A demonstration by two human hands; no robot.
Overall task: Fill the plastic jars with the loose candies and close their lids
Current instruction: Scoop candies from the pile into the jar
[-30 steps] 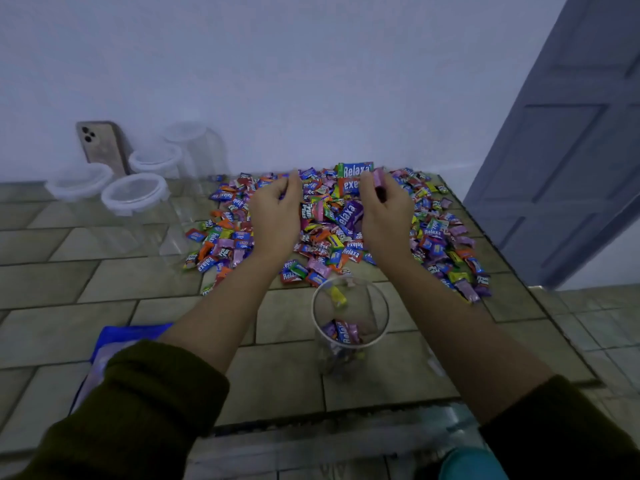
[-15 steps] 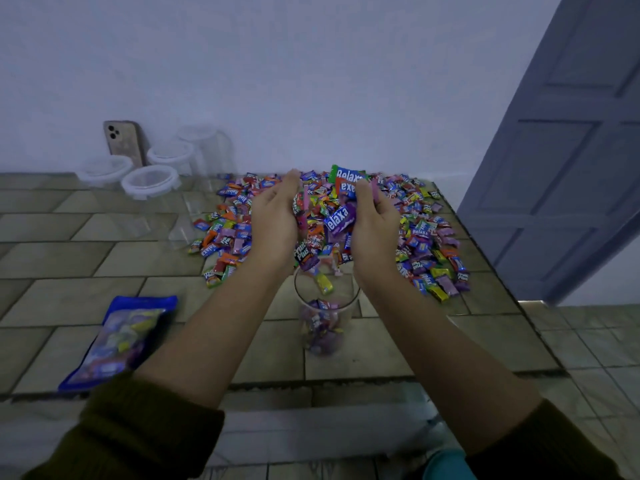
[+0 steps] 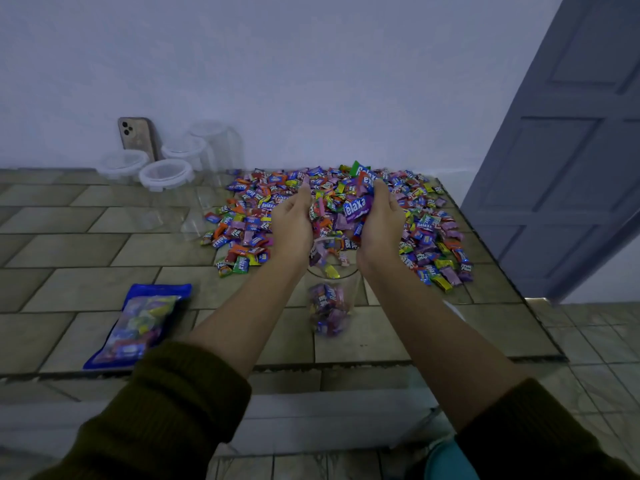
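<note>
- The left hand [image 3: 292, 226] and the right hand [image 3: 381, 230] are raised side by side, palms turned toward each other, fingers curled inward.
- Together they grasp a scoop of candies [image 3: 341, 209], wrapped in many colours and pressed between the two palms; both hands are cupped round it, neither hangs loose.
- Straight below the gap between the wrists stands the open jar [image 3: 350, 292], clear plastic, upright, lid off, its bottom part filled with wrapped candies.
- A few blurred candies show at the jar's mouth, just under the heels of the hands.
- The jar sits on the tiled worktop [image 3: 86, 244], nearer the front edge than the back, a little right of the middle.
- Behind the hands the candy pile [image 3: 429, 230] spreads from the back edge at the wall toward the jar and reaches close to the right edge.
- Dark olive sleeves [image 3: 173, 403] cover both forearms near the bottom of the view.
- A blue candy bag [image 3: 138, 327] lies flat near the front edge, well to the left of the jar.
- At the back left, clear lidded jars [image 3: 166, 171] cluster by the wall, with a phone [image 3: 136, 136] leaning upright behind them.
- A grey panelled door [image 3: 571, 150] stands beyond the worktop's right edge.
</note>
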